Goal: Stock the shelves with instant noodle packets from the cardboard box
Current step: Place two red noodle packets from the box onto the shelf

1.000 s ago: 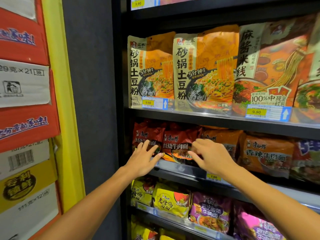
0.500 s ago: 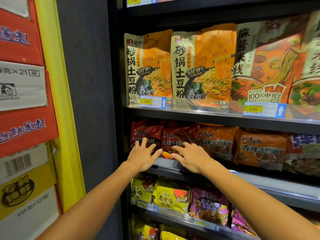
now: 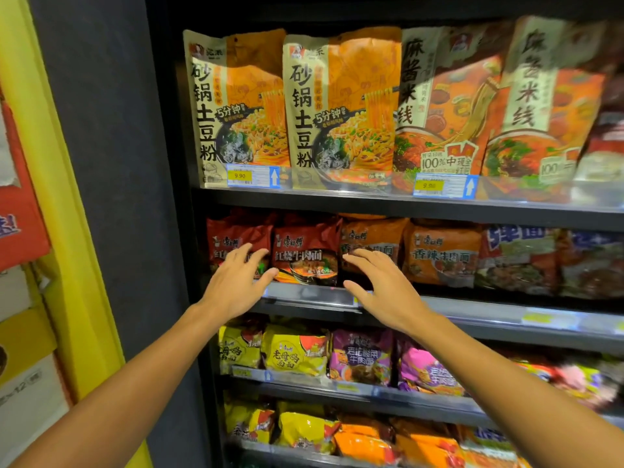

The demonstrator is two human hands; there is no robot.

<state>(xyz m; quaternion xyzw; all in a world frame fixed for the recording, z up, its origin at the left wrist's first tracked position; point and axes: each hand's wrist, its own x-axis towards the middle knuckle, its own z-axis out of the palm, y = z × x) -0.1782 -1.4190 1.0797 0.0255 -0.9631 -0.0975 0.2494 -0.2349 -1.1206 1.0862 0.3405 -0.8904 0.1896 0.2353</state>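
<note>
Since half a second ago your right hand [image 3: 381,285] has slid off the middle red packet to the right, so it now sits in front of the orange packet [image 3: 373,244], and your view has closed in on the shelf. Your left hand [image 3: 236,282] has barely shifted; it is in front of the leftmost red packet [image 3: 236,241].

Both of your hands are spread, fingers straight and splayed, gripping nothing. They flank the red noodle packet [image 3: 305,255] that stands between them at the front lip of the middle shelf [image 3: 310,295]. Whether your fingertips touch the packets or hover just short of them cannot be told.

As for progress: the red row at the left end of this shelf looks filled to the front, with packets standing upright and faces out, and the orange ones beside it are likewise in place. The top shelf's tall pouches [image 3: 341,106] and the yellow packets [image 3: 293,352] below also look full. You seem to be squaring up the row, not loading.

What is left cannot be judged well, since the source cardboard box is not clearly in view; only stacked cartons [image 3: 20,211] show at the far left edge. If packets remain in it, you will need to go back for them empty-handed.
</note>
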